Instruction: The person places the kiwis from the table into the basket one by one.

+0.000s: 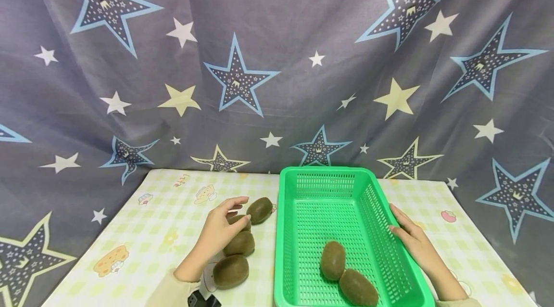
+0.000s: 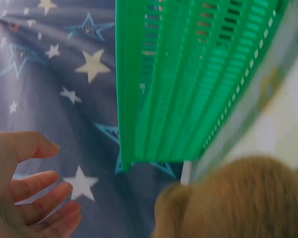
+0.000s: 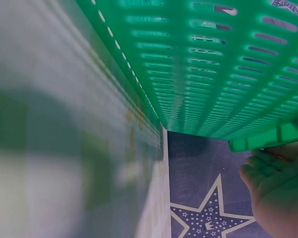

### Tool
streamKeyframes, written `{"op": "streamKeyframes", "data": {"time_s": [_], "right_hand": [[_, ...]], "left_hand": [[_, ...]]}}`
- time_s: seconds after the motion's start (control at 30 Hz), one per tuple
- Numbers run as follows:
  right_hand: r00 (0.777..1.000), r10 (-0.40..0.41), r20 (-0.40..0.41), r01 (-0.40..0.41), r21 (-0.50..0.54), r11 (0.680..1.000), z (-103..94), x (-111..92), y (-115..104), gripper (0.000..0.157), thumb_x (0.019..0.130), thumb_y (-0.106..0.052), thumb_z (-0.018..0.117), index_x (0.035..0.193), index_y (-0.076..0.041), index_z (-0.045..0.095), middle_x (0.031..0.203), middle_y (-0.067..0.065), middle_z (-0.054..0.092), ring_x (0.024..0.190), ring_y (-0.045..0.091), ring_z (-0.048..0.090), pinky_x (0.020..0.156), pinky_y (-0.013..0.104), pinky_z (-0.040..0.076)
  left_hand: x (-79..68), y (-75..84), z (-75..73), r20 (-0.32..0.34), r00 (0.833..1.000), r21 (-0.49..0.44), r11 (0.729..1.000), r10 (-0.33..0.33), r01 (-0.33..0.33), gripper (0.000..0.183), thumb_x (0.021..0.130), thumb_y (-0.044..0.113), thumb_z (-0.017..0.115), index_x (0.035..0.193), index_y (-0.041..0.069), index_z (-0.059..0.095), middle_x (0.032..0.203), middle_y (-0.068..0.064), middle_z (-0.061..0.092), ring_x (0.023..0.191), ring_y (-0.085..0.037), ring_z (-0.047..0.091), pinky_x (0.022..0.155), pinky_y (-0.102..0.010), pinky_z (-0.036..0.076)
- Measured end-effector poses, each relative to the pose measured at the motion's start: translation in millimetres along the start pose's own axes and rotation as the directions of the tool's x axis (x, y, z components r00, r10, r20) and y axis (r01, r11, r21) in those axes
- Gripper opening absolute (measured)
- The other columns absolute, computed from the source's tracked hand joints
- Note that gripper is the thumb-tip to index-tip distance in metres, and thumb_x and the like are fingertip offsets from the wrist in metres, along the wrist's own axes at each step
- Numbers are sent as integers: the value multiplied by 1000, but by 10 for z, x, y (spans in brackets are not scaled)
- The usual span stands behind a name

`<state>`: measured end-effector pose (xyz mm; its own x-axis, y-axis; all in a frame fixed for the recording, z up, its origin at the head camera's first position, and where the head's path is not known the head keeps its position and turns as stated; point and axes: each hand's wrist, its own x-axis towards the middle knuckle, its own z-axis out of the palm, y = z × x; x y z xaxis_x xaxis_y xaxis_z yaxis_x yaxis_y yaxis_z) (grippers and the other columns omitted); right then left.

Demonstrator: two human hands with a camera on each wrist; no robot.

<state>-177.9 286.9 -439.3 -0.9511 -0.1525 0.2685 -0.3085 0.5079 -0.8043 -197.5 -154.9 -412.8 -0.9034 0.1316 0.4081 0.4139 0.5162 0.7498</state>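
Note:
My left hand (image 1: 220, 231) hovers over a column of brown kiwis on the table, fingers loosely bent and nothing held. Its fingers partly cover one kiwi (image 1: 239, 224); the far kiwi (image 1: 260, 210) lies just past the fingertips. Nearer to me are another kiwi (image 1: 240, 243) and the closest one (image 1: 231, 272). In the left wrist view, the left hand (image 2: 32, 191) has thumb and fingers apart. My right hand (image 1: 414, 239) holds the right rim of a green plastic basket (image 1: 283, 230), thumb on the rim, other fingers below it in the right wrist view.
Inside the basket, two kiwis touch near the front: an upright-lying kiwi (image 1: 333, 261) and a slanted kiwi (image 1: 358, 287). A checked cloth (image 1: 143, 239) with cartoon prints covers the table. Behind it hangs a grey star-patterned curtain (image 1: 277, 18).

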Motion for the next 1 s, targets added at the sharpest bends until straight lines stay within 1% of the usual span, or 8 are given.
{"op": "streamKeyframes", "data": {"time_s": [0.13, 0.2, 0.43, 0.57, 0.67, 0.8, 0.9, 1.0], "right_hand": [[1000, 9, 0, -9, -3, 1000, -2, 0, 2, 55, 99, -19, 46, 148, -2, 25, 150, 26, 23, 134, 3, 19, 89, -3, 20], [1000, 6, 2, -6, -1, 1000, -6, 3, 2, 55, 100, -19, 46, 148, -3, 25, 150, 26, 22, 134, 1, 19, 89, -3, 20], [1000, 5, 5, -5, 4, 1000, -12, -3, 3, 55, 100, -18, 45, 148, -1, 24, 150, 26, 22, 136, 8, 18, 89, -3, 20], [1000, 3, 0, -3, 6, 1000, -5, -10, 3, 55, 100, -18, 45, 148, -1, 24, 150, 27, 22, 136, 8, 18, 89, -3, 20], [1000, -5, -4, 5, 6, 1000, 2, -8, 9, 55, 99, -18, 46, 148, -1, 25, 150, 27, 23, 133, -1, 19, 89, -3, 20], [1000, -21, -10, 21, 6, 1000, 3, -3, 17, 55, 99, -17, 46, 147, 0, 25, 149, 29, 23, 123, -17, 19, 90, -3, 20], [1000, -23, -9, 23, 9, 1000, 0, 2, 15, 55, 99, -16, 46, 147, 0, 25, 149, 29, 23, 122, -18, 19, 90, -3, 20], [1000, -19, -8, 19, 14, 1000, -2, 3, 12, 55, 99, -16, 46, 147, -1, 26, 149, 28, 24, 123, -16, 19, 90, -3, 20]], "left_hand": [[-4, -121, -67, 6, 999, -5, 999, -32, 32, 40, 83, 8, 70, 122, 4, 60, 121, -10, 61, 109, -30, 58, 92, -44, 48], [-11, -186, -90, 6, 999, 7, 999, -36, 36, 40, 83, 9, 71, 122, 4, 59, 121, -10, 61, 109, -30, 57, 92, -45, 48], [-25, -394, -143, 19, 999, 52, 998, -41, 40, 42, 83, 12, 71, 123, 3, 58, 122, -12, 61, 110, -33, 56, 94, -49, 45], [-20, -504, -147, 34, 998, 66, 996, -59, 56, 44, 84, 12, 71, 124, 2, 57, 123, -14, 60, 112, -35, 55, 96, -51, 43], [-8, -590, -130, 49, 995, 63, 995, -82, 79, 45, 84, 13, 71, 125, 1, 57, 124, -15, 59, 113, -37, 53, 97, -52, 42], [15, -677, -114, 79, 989, 35, 992, -123, 120, 45, 84, 13, 69, 125, -1, 56, 125, -18, 58, 113, -40, 52, 98, -52, 40], [28, -731, -113, 113, 981, 13, 987, -158, 158, 46, 86, 15, 68, 126, -2, 55, 126, -21, 57, 114, -41, 52, 98, -52, 40], [42, -778, -109, 151, 967, -1, 979, -203, 206, 48, 86, 17, 67, 128, -2, 53, 128, -22, 54, 114, -41, 51, 98, -52, 40]]}}
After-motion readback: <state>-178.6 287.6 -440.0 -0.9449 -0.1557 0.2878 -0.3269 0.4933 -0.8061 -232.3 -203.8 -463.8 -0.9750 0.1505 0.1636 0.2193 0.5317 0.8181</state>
